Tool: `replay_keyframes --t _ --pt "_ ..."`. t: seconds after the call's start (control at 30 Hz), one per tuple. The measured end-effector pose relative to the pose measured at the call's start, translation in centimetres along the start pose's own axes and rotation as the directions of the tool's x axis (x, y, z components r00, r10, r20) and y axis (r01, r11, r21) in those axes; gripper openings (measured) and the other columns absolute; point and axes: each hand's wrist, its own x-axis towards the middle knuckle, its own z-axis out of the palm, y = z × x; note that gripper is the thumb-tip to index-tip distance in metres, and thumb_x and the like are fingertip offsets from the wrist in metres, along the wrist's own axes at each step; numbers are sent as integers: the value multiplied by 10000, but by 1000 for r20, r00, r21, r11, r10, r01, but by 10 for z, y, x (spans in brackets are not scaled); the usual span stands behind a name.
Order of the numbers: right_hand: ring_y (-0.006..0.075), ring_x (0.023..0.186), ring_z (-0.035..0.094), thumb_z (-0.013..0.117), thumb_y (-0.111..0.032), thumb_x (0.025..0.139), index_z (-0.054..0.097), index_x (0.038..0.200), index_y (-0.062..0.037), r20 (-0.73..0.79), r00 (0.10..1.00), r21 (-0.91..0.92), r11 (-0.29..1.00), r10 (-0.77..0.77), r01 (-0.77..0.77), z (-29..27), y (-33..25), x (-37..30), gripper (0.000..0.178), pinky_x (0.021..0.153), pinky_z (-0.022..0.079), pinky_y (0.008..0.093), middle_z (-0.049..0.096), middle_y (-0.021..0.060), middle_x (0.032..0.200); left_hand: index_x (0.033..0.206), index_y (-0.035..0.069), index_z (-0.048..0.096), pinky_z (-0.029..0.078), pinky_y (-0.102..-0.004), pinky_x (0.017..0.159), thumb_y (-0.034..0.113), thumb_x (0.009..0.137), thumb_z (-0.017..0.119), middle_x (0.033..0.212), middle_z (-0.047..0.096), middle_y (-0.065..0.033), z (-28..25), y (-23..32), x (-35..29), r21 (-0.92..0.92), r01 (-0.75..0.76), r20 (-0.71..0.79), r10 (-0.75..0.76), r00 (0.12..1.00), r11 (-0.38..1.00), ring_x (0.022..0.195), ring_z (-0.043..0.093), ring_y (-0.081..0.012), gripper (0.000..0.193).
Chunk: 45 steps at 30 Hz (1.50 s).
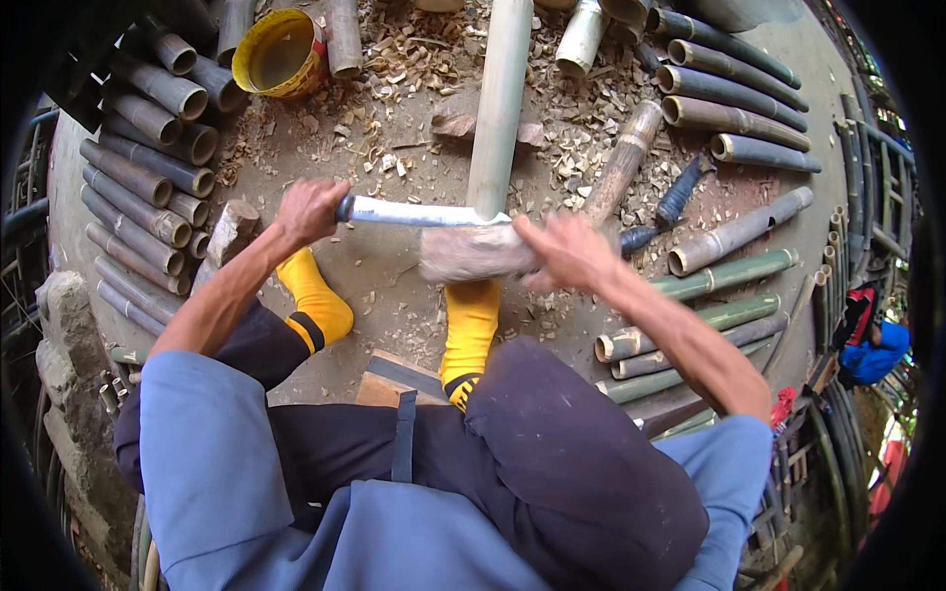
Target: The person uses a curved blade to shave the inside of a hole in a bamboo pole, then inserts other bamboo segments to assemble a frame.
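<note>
My left hand is closed around the dark handle of a long knife, whose blade lies across the near end of a pale green bamboo pole. In my closed right hand is a rough wooden mallet, smeared by motion, just on the near side of the blade. Whether mallet and blade touch, I cannot tell. Behind its near end the bamboo lies over a brown wood block. My feet in yellow socks are set on the ground on this side of the pole.
Cut bamboo sections are stacked at the left, with more bamboo lengths lying along the right. A yellow bucket of liquid stands at the far left. Wood chips litter the ground, and a dark wrapped object lies right of the pole.
</note>
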Motion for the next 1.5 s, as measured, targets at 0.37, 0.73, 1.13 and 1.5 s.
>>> replay_keyframes --t 0.37,0.73,1.13,1.5 --pt "334 827 639 766 -463 665 322 1347 -115 -28 792 317 757 610 -572 5 23 -13 885 698 544 434 596 222 1022 964 98 505 466 -442 615 30 633 638 865 564 -111 -9 15 -10 11 75 -36 -74 997 997 731 604 -310 363" --pt "327 1166 504 764 -271 661 256 1372 -5 -133 273 910 226 953 -347 2 -53 -75 913 989 405 407 473 259 1268 923 50 542 471 -393 663 55 629 733 824 580 -135 -52 17 -58 -474 9 25 3 1000 880 777 596 -320 351" --pt "306 1105 565 688 -129 717 164 1478 -160 -75 370 912 214 926 -349 33 -43 -9 924 947 445 392 531 216 1257 775 55 563 484 -472 648 258 615 654 670 608 -182 -67 -22 48 -146 152 266 -110 958 977 686 606 -386 274" --pt "387 1138 533 705 -131 717 156 1481 -175 -109 406 899 265 907 -349 36 -39 -16 942 952 450 419 466 275 1300 760 40 566 481 -463 644 219 609 667 676 608 -184 -65 -18 60 -131 166 294 -122 948 977 682 603 -385 255"
